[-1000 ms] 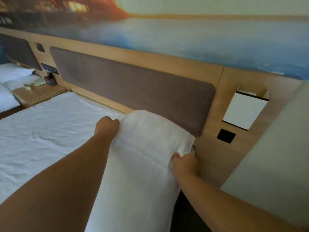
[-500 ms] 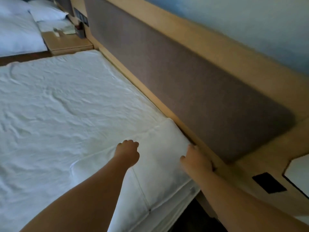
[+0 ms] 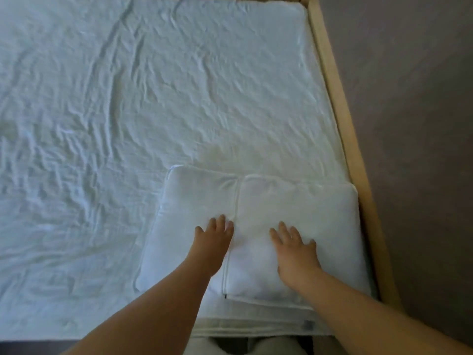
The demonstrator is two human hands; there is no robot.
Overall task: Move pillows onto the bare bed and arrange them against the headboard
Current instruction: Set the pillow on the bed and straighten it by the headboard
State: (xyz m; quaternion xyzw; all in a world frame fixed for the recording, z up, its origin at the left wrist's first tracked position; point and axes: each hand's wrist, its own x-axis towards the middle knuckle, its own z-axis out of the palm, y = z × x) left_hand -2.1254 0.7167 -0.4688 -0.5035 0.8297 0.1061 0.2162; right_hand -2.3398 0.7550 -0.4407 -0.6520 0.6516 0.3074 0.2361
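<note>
A white pillow (image 3: 294, 208) lies flat on the bare bed (image 3: 128, 111), at the near right corner of the mattress. Its right edge touches the wooden rail of the headboard (image 3: 343, 124), with the grey padded panel (image 3: 409, 124) beyond. My left hand (image 3: 213, 242) rests palm down on the pillow's left half, fingers spread. My right hand (image 3: 294, 249) lies flat on the pillow's right half, fingers apart. Neither hand grips the fabric. A seam runs down the pillow between my hands.
The wrinkled white sheet covers the rest of the mattress to the left and far side. The mattress's near edge (image 3: 256, 326) shows below the pillow, with dark floor under it.
The pillow went from held up by its top corners to lying flat by the headboard. Both hands let go and now press flat on it. The view tilted down.
</note>
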